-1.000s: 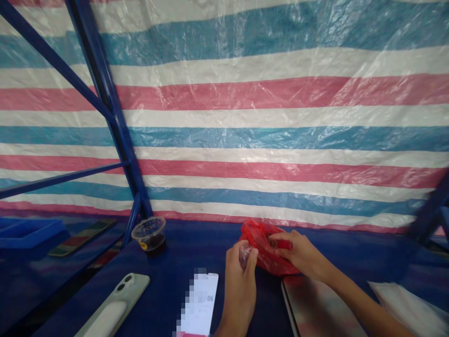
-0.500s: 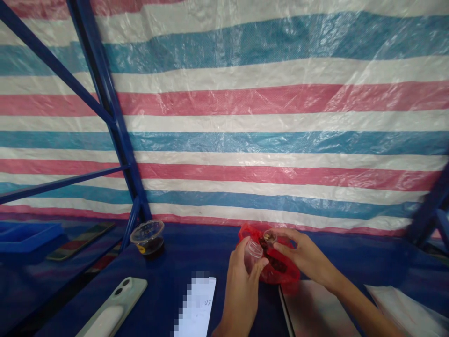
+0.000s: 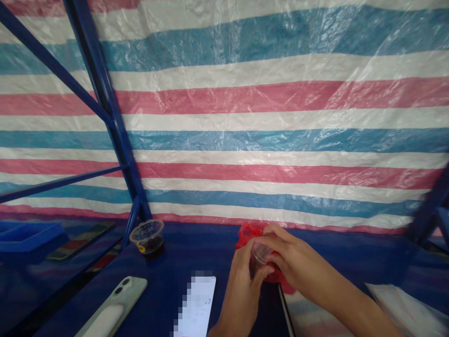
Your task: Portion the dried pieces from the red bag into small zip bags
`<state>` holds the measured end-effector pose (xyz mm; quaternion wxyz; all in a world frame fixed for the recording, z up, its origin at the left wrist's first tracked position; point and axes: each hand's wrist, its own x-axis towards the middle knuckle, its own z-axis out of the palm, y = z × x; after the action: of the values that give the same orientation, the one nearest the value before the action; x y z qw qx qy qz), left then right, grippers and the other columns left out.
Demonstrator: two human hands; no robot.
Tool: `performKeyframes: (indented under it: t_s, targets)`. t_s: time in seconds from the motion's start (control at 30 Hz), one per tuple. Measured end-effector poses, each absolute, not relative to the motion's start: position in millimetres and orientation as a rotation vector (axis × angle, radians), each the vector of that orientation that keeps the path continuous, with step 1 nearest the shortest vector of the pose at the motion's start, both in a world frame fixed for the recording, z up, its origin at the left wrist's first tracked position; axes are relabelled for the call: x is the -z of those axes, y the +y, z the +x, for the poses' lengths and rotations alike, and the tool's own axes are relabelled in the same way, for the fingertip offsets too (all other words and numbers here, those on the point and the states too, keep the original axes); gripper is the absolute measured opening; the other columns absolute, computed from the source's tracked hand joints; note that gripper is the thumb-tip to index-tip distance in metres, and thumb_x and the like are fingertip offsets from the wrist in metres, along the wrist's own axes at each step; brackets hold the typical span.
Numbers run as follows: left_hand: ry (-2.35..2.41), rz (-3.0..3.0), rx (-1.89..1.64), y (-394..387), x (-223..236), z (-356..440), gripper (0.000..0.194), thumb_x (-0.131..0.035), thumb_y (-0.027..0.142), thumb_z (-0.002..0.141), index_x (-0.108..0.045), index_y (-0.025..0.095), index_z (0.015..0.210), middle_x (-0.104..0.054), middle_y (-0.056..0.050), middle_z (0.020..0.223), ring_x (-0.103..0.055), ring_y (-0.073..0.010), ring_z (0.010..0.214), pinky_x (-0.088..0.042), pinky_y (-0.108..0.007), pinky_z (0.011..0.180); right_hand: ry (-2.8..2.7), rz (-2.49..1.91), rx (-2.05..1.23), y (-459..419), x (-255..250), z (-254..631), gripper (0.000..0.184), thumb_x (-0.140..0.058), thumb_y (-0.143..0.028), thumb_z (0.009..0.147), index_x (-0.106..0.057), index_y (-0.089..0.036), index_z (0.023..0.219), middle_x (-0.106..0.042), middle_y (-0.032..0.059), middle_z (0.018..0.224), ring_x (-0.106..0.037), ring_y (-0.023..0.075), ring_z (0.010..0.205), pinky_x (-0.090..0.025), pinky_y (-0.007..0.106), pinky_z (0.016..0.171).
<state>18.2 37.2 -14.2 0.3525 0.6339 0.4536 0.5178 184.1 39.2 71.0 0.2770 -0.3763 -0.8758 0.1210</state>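
Cup (image 3: 261, 252) is held between 2 hands (image 3: 242, 281) (image 3: 296, 262).

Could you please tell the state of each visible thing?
Clear container: held, contents unclear.
Left hand: curled around the container.
Right hand: fingers bent at the container, grip unclear.
Red bag: crumpled, partly hidden by hands.
Clear cup: upright, partly filled with dark liquid.
White phone: screen lit.
Pale green phone: camera side up.
Blue tray: right way up.
Silver device: flat, partly hidden.
Plastic sheet: partly out of frame.
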Motion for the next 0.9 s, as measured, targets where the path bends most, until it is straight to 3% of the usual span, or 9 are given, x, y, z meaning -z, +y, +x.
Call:
performKeyframes:
  t_s: [0.1, 0.27, 0.4, 0.53, 0.7, 0.9]
  targets:
    - [1.163, 1.623, -1.331, 36.9, 14.1, 18.7, 0.049, -0.065, 0.026, 0.088, -0.063, 0.021, 0.137, -0.069, -0.012, 0.135, -0.063, -0.0302, 0.126, -0.044, -0.045, 0.112, -2.373, -1.003, -0.229, 40.6, -71.4, 185.4, 0.046, -0.048, 0.002, 0.094, -0.072, -0.027, 0.119, -0.067, 0.0044, 0.120, -0.064, 0.0203, 0.117, -0.055, 0.034, 0.103]
    - [1.262, 1.519, -1.363, 37.9, 11.0, 18.1, 0.053, -0.064, 0.037, 0.090, -0.062, 0.017, 0.138, -0.068, -0.015, 0.137, -0.062, -0.0326, 0.127, -0.044, -0.044, 0.112, -2.270, -1.173, -0.075, 50.9, -66.5, 191.7, 0.041, -0.048, -0.003, 0.096, -0.070, -0.022, 0.124, -0.066, 0.0100, 0.128, -0.066, 0.0236, 0.112, -0.054, 0.040, 0.103]
    - [1.362, 1.562, -1.298, 31.9, 8.6, 21.6, 0.048, -0.061, 0.042, 0.092, -0.067, 0.018, 0.132, -0.072, -0.015, 0.127, -0.065, -0.0332, 0.119, -0.045, -0.044, 0.106, -2.423, -1.429, -0.053, 53.9, -54.6, 193.1, 0.036, -0.057, 0.000, 0.087, -0.077, -0.019, 0.109, -0.073, 0.0114, 0.115, -0.062, 0.0303, 0.116, -0.048, 0.048, 0.106]
    - [1.351, 1.686, -1.069, 20.6, 12.1, 30.5, 0.036, -0.060, 0.043, 0.093, -0.074, 0.024, 0.119, -0.077, -0.011, 0.121, -0.068, -0.0333, 0.111, -0.048, -0.042, 0.098, -2.522, -1.596, -0.113, 54.8, -47.1, 191.1, 0.028, -0.061, -0.003, 0.086, -0.080, -0.018, 0.101, -0.076, 0.0120, 0.113, -0.061, 0.0314, 0.118, -0.046, 0.044, 0.103]
    - [1.438, 1.749, -0.893, 17.0, 19.4, 36.0, 0.037, -0.057, 0.041, 0.092, -0.075, 0.021, 0.118, -0.078, -0.013, 0.119, -0.068, -0.0384, 0.114, -0.047, -0.047, 0.098, -2.496, -1.777, 0.023, 59.2, -49.6, 190.5, 0.035, -0.054, 0.002, 0.087, -0.078, -0.015, 0.107, -0.076, 0.0147, 0.122, -0.058, 0.0358, 0.127, -0.044, 0.047, 0.101]
    - [1.295, 1.587, -1.015, 27.3, 30.2, 36.3, 0.039, -0.059, 0.044, 0.091, -0.074, 0.017, 0.115, -0.078, -0.014, 0.118, -0.071, -0.0322, 0.111, -0.050, -0.040, 0.098, -2.465, -1.743, -0.082, 68.7, -40.7, 188.7, 0.034, -0.055, 0.003, 0.084, -0.078, -0.015, 0.103, -0.079, 0.0147, 0.116, -0.063, 0.0341, 0.122, -0.043, 0.044, 0.099]
